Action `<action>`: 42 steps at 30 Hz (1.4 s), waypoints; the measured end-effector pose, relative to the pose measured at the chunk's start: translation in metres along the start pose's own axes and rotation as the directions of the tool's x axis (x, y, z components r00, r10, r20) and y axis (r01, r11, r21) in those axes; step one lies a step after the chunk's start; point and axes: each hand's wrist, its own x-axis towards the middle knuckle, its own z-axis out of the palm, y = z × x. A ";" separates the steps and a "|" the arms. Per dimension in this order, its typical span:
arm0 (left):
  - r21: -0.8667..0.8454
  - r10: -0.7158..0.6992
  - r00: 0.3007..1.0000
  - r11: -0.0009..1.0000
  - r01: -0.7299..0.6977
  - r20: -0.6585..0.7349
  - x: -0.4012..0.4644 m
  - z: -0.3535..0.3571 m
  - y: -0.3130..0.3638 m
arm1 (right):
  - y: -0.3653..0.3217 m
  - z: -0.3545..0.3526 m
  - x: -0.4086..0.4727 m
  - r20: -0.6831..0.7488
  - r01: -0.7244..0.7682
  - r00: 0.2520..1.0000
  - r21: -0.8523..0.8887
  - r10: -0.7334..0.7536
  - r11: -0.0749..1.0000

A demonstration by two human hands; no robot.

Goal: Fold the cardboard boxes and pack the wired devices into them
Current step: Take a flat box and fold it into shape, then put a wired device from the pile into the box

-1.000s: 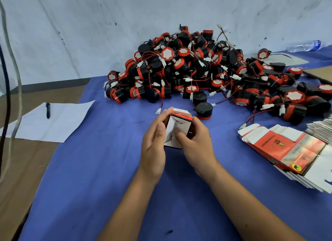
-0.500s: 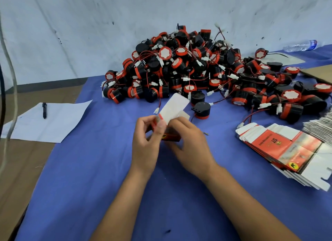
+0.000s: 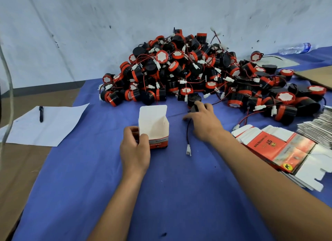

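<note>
**With box mouth up, device lying to the right**

While going from the left side: first a white sheet of paper (image 3: 53, 125) with a pen (image 3: 41, 114) on it, half on the brown table, well apart from the work.

Then the left hand (image 3: 134, 151), curled round the lower corner of the folded box (image 3: 154, 127), thumb on the front wall. Standing upright on the blue cloth (image 3: 89, 186), long axis vertical, top flap raised at the back, mouth open upward.

Just to the right and a little farther away, the right hand (image 3: 204, 122), fingers bent over one black wired device (image 3: 195, 106) at the near edge of the big pile (image 3: 188, 75); seemingly closing on it, though palm side hidden. Clearly the nearer hand for this pick. Red-black wire (image 3: 187, 133) trailing back toward the person, white connector (image 3: 188, 150) lying on the cloth beside the box.

So probably: lift, carry a short way left, lower from above into the mouth. Need to gather the wire, otherwise likely to hang over the rim.

Further right, a fanned stack of flat boxes (image 3: 280, 147), not yet folded. Behind everything, a stained white wall (image 3: 89, 25).
</note>
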 end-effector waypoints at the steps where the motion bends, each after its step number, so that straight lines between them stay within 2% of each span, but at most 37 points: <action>1: 0.005 -0.006 1.000 1.000 0.006 -0.002 0.000 0.000 0.000 | 0.001 -0.001 0.000 -0.041 0.005 0.999 0.034 -0.003 0.999; 3: 0.016 -0.006 1.000 1.000 0.006 -0.006 0.001 -0.001 -0.001 | -0.001 -0.001 -0.004 -0.164 0.011 0.986 0.171 0.018 0.985; 4: 0.021 -0.004 1.000 1.000 0.004 -0.004 0.001 -0.002 0.000 | -0.002 -0.001 -0.008 -0.224 0.018 0.973 0.320 0.058 0.947; 5: 0.012 -0.001 1.000 1.000 0.001 0.002 0.001 -0.002 0.000 | -0.005 -0.002 -0.012 -0.250 0.016 0.958 0.545 0.144 0.839; 6: -0.013 -0.003 1.000 1.000 0.003 0.010 0.000 -0.003 0.001 | -0.011 -0.006 -0.018 -0.188 0.004 0.952 0.797 0.242 0.604; 7: -0.045 -0.009 1.000 0.999 0.010 0.017 0.001 -0.003 0.002 | -0.020 -0.012 -0.026 -0.061 -0.016 0.953 0.967 0.295 0.253; 8: -0.069 -0.012 1.000 0.998 0.013 0.021 0.001 -0.003 0.002 | -0.028 -0.018 -0.035 0.057 -0.030 0.959 0.995 0.276 -0.100; 9: -0.082 -0.014 1.000 0.997 0.016 0.028 0.002 -0.003 0.001 | -0.035 -0.023 -0.043 0.104 -0.027 0.971 0.941 0.214 -0.337; 10: -0.081 -0.013 0.999 0.997 0.016 0.035 0.002 -0.002 -0.001 | -0.043 -0.027 -0.050 0.095 -0.020 0.986 0.886 0.139 -0.463; 12: -0.060 0.013 0.999 0.998 -0.010 0.050 0.003 0.001 -0.004 | -0.066 -0.031 -0.061 0.020 -0.021 1.000 0.843 -0.006 -0.538; 14: -0.023 0.080 0.995 0.997 -0.079 0.054 0.000 0.003 -0.005 | -0.095 -0.031 -0.067 0.018 -0.051 0.997 0.876 -0.074 -0.480; 15: -0.018 0.101 0.994 0.995 -0.100 0.049 -0.001 0.004 -0.005 | -0.107 -0.029 -0.068 0.048 -0.063 0.998 0.917 -0.049 -0.394; 17: -0.060 0.085 0.996 0.995 -0.083 0.032 -0.003 0.004 -0.003 | -0.123 -0.025 -0.067 0.089 -0.072 0.992 0.983 0.094 -0.170; 20: -0.094 0.013 0.999 0.996 -0.008 0.042 -0.003 0.002 0.000 | -0.120 -0.017 -0.063 0.006 -0.053 0.958 0.986 0.288 0.157; 22: -0.135 -0.034 0.998 0.990 0.041 0.056 -0.002 0.002 0.001 | -0.114 -0.017 -0.065 -0.090 -0.056 0.938 0.914 0.336 0.402; 24: -0.151 -0.073 0.996 0.985 0.080 0.048 -0.001 0.004 0.002 | -0.112 -0.019 -0.067 -0.195 -0.021 0.950 0.742 0.245 0.671; 26: -0.168 -0.103 0.994 0.980 0.109 0.046 -0.001 0.005 0.004 | -0.113 -0.021 -0.067 -0.224 -0.022 0.961 0.516 0.160 0.856; 29: -0.169 -0.100 0.994 0.980 0.107 0.051 -0.001 0.005 0.005 | -0.116 -0.027 -0.066 -0.238 -0.074 0.959 0.317 0.154 0.946; 32: -0.168 -0.040 0.998 0.985 0.047 0.044 -0.004 0.005 0.006 | -0.116 -0.030 -0.067 -0.280 0.124 0.958 0.225 -0.057 0.966; 35: -0.173 0.011 0.999 0.985 -0.002 0.052 -0.007 0.004 0.007 | -0.112 -0.033 -0.066 -0.106 0.273 0.960 0.162 -0.258 0.948; 37: -0.177 0.016 0.998 0.984 -0.004 0.069 -0.007 0.003 0.008 | -0.110 -0.034 -0.062 -0.044 0.282 0.960 0.136 -0.278 0.950; 42: -0.154 0.008 0.997 0.988 0.003 0.071 -0.006 0.005 0.006 | -0.107 -0.042 -0.048 -0.031 0.254 0.967 0.074 -0.252 0.964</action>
